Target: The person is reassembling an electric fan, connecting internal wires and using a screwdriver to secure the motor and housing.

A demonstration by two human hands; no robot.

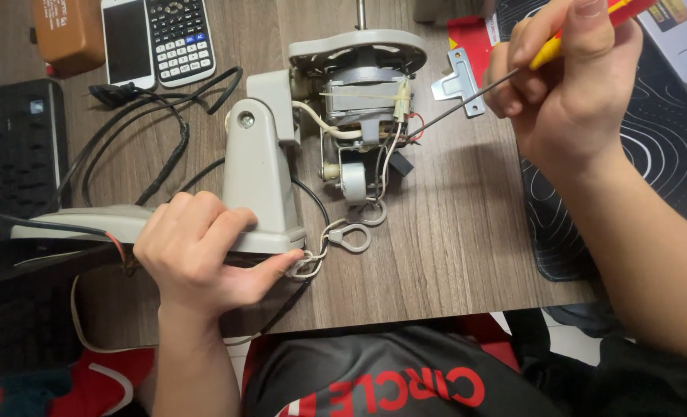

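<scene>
My left hand [196, 251] clamped over grey fan housing [260, 174] on wooden table [451, 232], right hand [563, 85] pinching yellow screwdriver [513, 68], tip at motor [363, 96] wires, calculator [179, 38] beyond

- Grey plastic fan body with its motor bared [312, 147]: lying flat on the wooden surface [451, 232], shaft end pointing away from the person. Round grey housing plate at the far end; metal motor core with copper windings and white, red and black wires exposed below it.
- Tapered neck piece [257, 174] runs toward the near edge, one screw visible near its top, and meets a flat base.
- White pull cord with ring [349, 236] lies just beside the base.
- Yellow-handled screwdriver with thin metal shaft [467, 96]: tilted, tip at the motor's wiring on its right side.
</scene>
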